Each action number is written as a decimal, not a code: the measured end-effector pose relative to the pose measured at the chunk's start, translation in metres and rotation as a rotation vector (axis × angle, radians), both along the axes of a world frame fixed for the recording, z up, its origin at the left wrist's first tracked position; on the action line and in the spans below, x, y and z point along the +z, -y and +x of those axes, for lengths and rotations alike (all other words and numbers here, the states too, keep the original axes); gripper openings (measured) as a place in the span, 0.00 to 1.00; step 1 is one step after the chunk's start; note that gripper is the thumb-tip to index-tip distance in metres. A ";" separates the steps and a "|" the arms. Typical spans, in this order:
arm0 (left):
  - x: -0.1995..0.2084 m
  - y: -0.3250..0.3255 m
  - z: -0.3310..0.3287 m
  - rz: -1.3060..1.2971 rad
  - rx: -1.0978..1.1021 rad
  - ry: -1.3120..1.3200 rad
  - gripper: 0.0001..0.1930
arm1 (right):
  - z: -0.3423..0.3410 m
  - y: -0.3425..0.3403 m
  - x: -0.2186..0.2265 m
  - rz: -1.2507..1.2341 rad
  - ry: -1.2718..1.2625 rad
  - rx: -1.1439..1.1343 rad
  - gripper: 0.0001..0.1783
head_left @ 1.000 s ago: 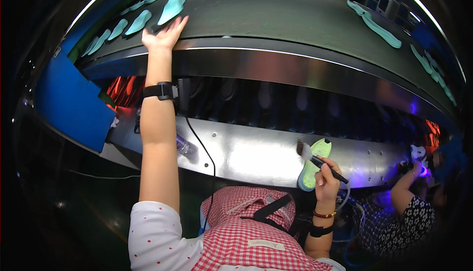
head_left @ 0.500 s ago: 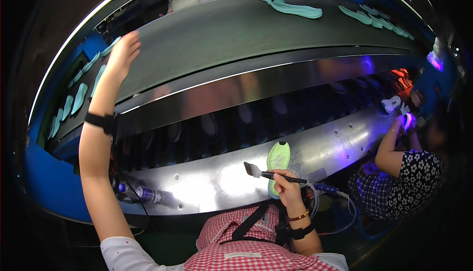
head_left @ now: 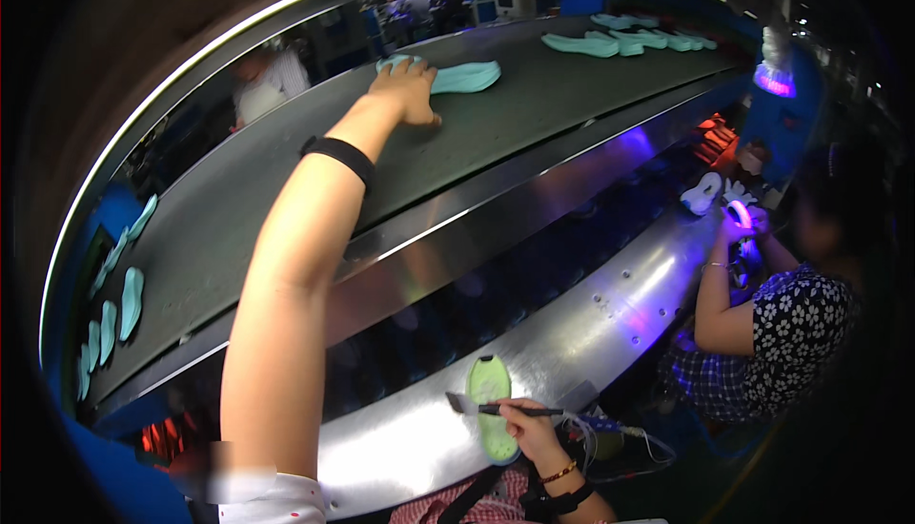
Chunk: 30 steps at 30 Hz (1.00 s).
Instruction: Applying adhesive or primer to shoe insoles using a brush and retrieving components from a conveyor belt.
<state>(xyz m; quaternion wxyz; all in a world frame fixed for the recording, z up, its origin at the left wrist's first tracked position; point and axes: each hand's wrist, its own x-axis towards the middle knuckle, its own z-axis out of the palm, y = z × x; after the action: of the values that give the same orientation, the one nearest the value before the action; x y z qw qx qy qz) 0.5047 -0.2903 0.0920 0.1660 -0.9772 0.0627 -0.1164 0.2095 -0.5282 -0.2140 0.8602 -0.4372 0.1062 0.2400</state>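
Note:
My left hand reaches far out over the dark conveyor belt, fingers spread, at the left end of a teal shoe sole. Part of another teal sole shows just behind the fingers. Whether the fingertips touch either sole, I cannot tell. Low in the view, my right hand grips the black handle of a flat brush, its bristles pointing left. Beneath the brush lies a yellow-green shoe sole on the shiny metal ledge, partly covered by the handle and fingers.
More teal soles stand at the belt's left end and lie at its far right. A co-worker at the right holds a sole under purple light. Another person is beyond the belt. Thin tubes hang near my right hand.
My left hand has swung right across the belt to the pair of teal soles, which have shifted left in the view. The view has turned; my right hand still holds the brush.

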 end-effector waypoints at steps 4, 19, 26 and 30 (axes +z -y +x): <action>-0.011 0.021 0.040 -0.050 -0.059 0.014 0.47 | 0.005 -0.002 -0.017 0.021 -0.065 -0.007 0.09; -0.009 0.032 0.046 -0.444 -0.263 -0.167 0.24 | 0.011 -0.003 -0.020 -0.011 -0.070 0.017 0.09; -0.001 -0.070 -0.102 -0.465 -0.288 -0.321 0.16 | -0.003 -0.008 -0.002 0.061 0.011 0.035 0.10; -0.017 -0.134 -0.225 -0.909 -0.186 -0.032 0.13 | -0.004 -0.013 0.008 0.041 0.055 0.025 0.13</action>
<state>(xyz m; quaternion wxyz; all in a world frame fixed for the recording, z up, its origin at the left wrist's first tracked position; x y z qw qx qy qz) 0.2800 -0.1561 0.0754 -0.2912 -0.9428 0.0952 -0.1313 0.2054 -0.5154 -0.2061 0.8686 -0.4271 0.0717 0.2408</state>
